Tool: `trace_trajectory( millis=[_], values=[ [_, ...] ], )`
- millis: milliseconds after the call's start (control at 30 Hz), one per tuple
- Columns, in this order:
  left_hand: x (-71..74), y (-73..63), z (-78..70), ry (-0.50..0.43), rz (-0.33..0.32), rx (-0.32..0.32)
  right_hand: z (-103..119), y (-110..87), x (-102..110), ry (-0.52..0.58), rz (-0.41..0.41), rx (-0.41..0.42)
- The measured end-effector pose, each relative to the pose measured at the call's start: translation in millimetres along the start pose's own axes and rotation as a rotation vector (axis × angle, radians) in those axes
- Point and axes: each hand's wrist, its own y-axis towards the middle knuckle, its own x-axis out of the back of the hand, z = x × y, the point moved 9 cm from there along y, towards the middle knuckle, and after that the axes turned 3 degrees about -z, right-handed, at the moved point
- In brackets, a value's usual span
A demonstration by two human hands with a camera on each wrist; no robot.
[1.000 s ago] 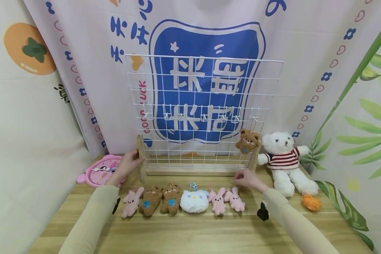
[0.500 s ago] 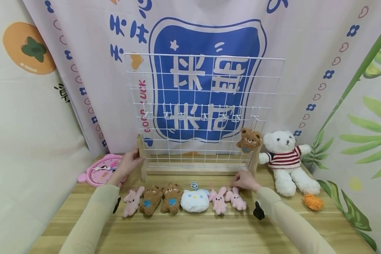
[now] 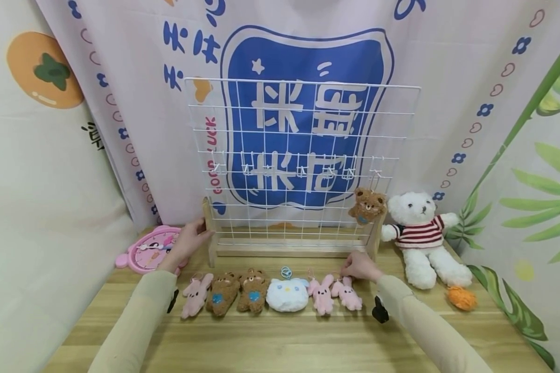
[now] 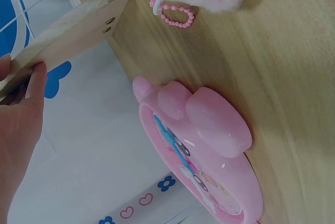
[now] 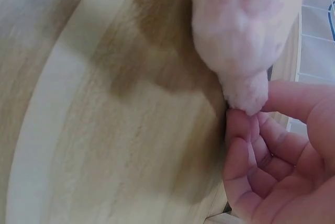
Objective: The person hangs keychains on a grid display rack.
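Note:
In the head view my left hand grips the left wooden post of a stand holding a white wire grid. The left wrist view shows thumb and fingers on either side of that post. My right hand is at the top of the rightmost pink rabbit keychain, which lies on the table. Close up, its fingertips pinch at the tip of the rabbit's plush; the loop there is hidden. A brown bear keychain hangs from the grid's rightmost hook.
Left of the held rabbit lie another pink rabbit, a white plush head, two brown bears and a further rabbit. A pink clock is at left. A white teddy and orange fluffy bundle are at right.
My right hand has moved slightly left and down onto the top of the rightmost pink rabbit keychain, then stayed there. The left hand keeps its grip on the post.

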Motion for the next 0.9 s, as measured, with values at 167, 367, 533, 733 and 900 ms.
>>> trace_trajectory(
  millis=[167, 367, 533, 733, 900],
  values=[
    [-1.7, -1.4, -0.3, 0.012, 0.004, 0.012, 1, -3.5, 6, 0.010, -0.028, 0.058],
    [-2.5, -0.9, -2.0, -0.008, 0.010, 0.013, 4, -6.5, 21, 0.015, -0.053, 0.111],
    [-0.8, -0.6, -4.7, -0.014, 0.011, 0.014, 8, -10.7, 39, -0.009, -0.095, 0.133],
    [-0.8, -0.5, -3.6, -0.014, 0.014, 0.016, 17, -20.7, 56, -0.022, -0.156, 0.168],
    [-2.3, -0.4, 0.6, -0.049, 0.016, 0.029, 25, -30.6, 67, -0.011, -0.170, 0.173]
  ],
)
